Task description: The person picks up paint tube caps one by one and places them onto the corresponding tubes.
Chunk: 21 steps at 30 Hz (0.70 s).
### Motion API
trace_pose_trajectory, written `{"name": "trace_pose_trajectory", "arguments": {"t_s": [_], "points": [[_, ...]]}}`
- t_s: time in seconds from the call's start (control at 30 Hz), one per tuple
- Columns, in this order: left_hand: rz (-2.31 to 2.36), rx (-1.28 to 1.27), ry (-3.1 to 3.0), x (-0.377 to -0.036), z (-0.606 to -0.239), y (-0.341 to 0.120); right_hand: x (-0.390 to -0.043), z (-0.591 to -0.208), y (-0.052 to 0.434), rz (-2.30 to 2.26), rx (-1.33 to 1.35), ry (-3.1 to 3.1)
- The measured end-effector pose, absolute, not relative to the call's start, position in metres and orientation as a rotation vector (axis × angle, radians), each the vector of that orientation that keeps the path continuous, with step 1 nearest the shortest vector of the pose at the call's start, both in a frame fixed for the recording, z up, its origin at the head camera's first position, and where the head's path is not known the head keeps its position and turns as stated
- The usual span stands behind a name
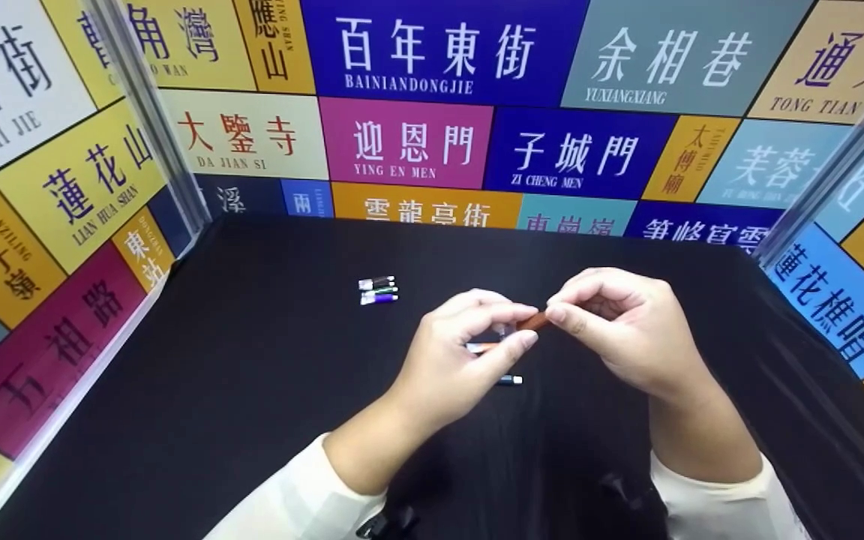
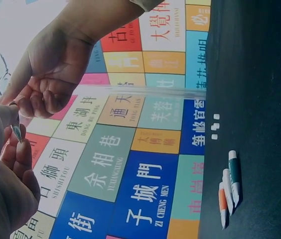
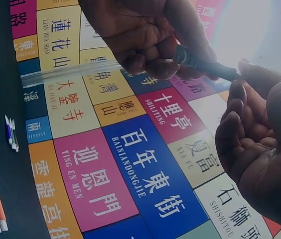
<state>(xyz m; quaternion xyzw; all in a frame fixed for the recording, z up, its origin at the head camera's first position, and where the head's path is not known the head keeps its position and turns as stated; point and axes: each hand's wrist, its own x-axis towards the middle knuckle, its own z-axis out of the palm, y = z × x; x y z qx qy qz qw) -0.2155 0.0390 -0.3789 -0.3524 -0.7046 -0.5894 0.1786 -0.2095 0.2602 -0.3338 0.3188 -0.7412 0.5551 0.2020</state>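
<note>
Between the hands is a small brownish-orange paint tube (image 1: 532,322), which looks dark against the light in the right wrist view. My left hand (image 1: 462,345) holds the tube's body between thumb and fingers. At the tube's narrow end, thumb and fingertips of my right hand (image 1: 619,330) pinch it; fingertips cover that tip. In the left wrist view the tube (image 2: 16,130) is mostly hidden by the fingers. Below the hands lie more paint tubes: an orange one (image 2: 222,204), a white one (image 2: 227,191) and a dark green one (image 2: 234,177), side by side.
A second group of small tubes, with a purple one (image 1: 379,298) in front, lies on the black cloth (image 1: 252,375) left of the hands. Several small white pieces (image 2: 215,127) sit on the cloth. Panels with printed street names (image 1: 432,45) stand around the table.
</note>
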Motion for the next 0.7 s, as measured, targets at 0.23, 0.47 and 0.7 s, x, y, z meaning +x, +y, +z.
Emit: {"name": "trace_pose_trajectory", "arguments": {"t_s": [0.23, 0.47, 0.7], "points": [[-1.644, -0.995, -1.985, -0.2164, -0.3787, 0.0388, -0.2093, -0.333, 0.2603, 1.572, 0.956, -2.029], [-1.583, -0.984, -1.956, -0.2203, -0.3782, 0.0381, -0.2113, -0.3311, 0.2615, 1.473, 1.048, -2.025], [-1.518, -0.985, -1.985, -0.2224, -0.3793, 0.0366, -0.2103, -0.3282, 0.2639, 1.282, 1.017, -2.121]]}}
